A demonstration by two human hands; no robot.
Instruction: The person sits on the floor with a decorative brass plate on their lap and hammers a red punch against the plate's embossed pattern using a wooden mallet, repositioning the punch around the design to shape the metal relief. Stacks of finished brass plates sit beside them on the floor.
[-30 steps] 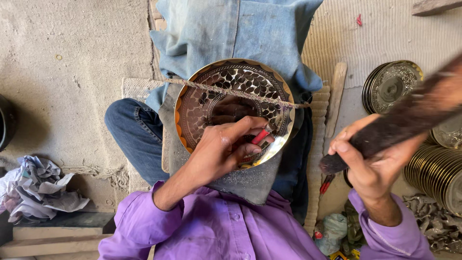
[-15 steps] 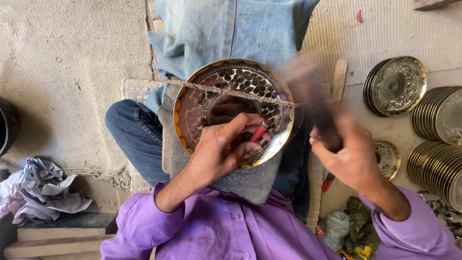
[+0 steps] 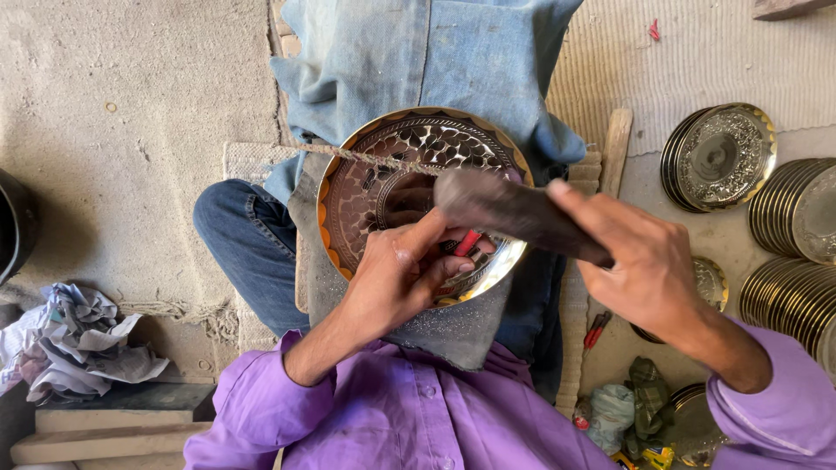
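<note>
A round engraved metal plate (image 3: 396,161) with a golden rim rests on my lap over a grey cloth, with a twisted cord (image 3: 348,157) across its top. My left hand (image 3: 402,271) pinches a small red-handled tool (image 3: 466,243) against the plate's lower right part. My right hand (image 3: 644,265) grips a dark wooden mallet (image 3: 509,213), whose head is down over the left hand's fingers and the tool's top. The tool's tip is hidden by my fingers.
Stacks of similar engraved plates (image 3: 718,157) lie on the floor at the right, with more (image 3: 797,261) at the frame's edge. A wooden stick (image 3: 615,150) lies beside my leg. Crumpled cloth (image 3: 74,344) lies lower left; a red tool (image 3: 596,330) and rags lie lower right.
My right hand swung the mallet from raised at the right down and left onto the tool. The left hand stayed on the plate.
</note>
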